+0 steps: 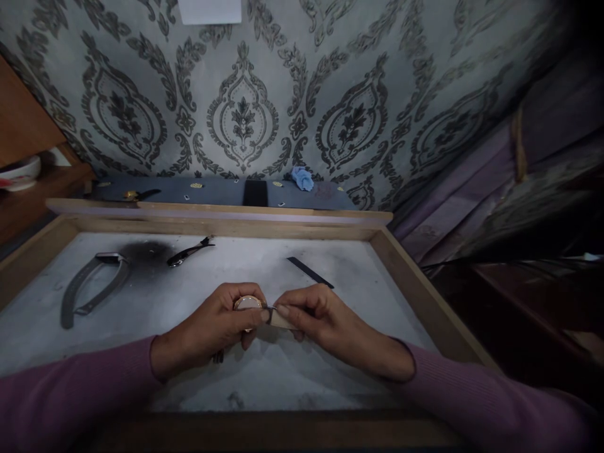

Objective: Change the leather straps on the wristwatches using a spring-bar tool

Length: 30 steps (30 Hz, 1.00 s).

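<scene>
A round gold-rimmed watch (248, 303) with a pale face is held in my left hand (223, 318), its fingers closed around it. My right hand (330, 321) pinches a light-coloured strip (282, 321), which looks like a strap, just right of the watch. The two hands nearly meet over the white surface of a wooden-framed tray (198, 390). A small dark piece shows between the fingertips; how it joins the watch and the strip cannot be made out. Something dark hangs below my left hand.
On the tray lie a grey-strapped watch (109, 283) at left, a black watch (189, 253) behind my left hand, and a dark flat strip (310, 272) behind my right. Beyond the frame are a blue crumpled cloth (302, 178) and a black rectangular object (255, 193).
</scene>
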### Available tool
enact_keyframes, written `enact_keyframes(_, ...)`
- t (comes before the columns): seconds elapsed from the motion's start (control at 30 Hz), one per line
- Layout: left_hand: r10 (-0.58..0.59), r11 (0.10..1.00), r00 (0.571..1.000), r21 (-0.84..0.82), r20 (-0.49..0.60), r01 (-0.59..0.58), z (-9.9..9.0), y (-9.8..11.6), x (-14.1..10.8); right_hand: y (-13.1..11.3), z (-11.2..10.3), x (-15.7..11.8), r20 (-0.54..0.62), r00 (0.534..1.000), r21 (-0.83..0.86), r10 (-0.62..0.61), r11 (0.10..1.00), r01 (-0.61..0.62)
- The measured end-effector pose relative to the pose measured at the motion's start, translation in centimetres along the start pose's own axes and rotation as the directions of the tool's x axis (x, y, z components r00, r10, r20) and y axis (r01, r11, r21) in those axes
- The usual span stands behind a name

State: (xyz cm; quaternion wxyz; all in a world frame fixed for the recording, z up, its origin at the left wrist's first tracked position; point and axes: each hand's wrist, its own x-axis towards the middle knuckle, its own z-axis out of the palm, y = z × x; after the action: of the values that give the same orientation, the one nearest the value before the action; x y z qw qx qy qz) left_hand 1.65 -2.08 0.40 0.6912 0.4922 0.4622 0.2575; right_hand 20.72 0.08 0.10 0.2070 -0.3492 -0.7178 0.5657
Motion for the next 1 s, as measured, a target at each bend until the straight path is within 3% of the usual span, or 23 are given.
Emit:
enact_keyframes(0.37,-0.038,0.998,0.999,-0.054,0.036,0.039,-0.32,-0.1,0.13,-0.01,-0.02,0.05,0.0,0.999,-0.026,-0.04,0.999,0.04)
enact_keyframes(1.0,-0.037,0.999,0.998,-0.006,0.055,0.037,-0.62,0.33,0.24,0.12,0.21,-0.15,-0.024,1.0,-0.033,-0.009,0.999,0.008)
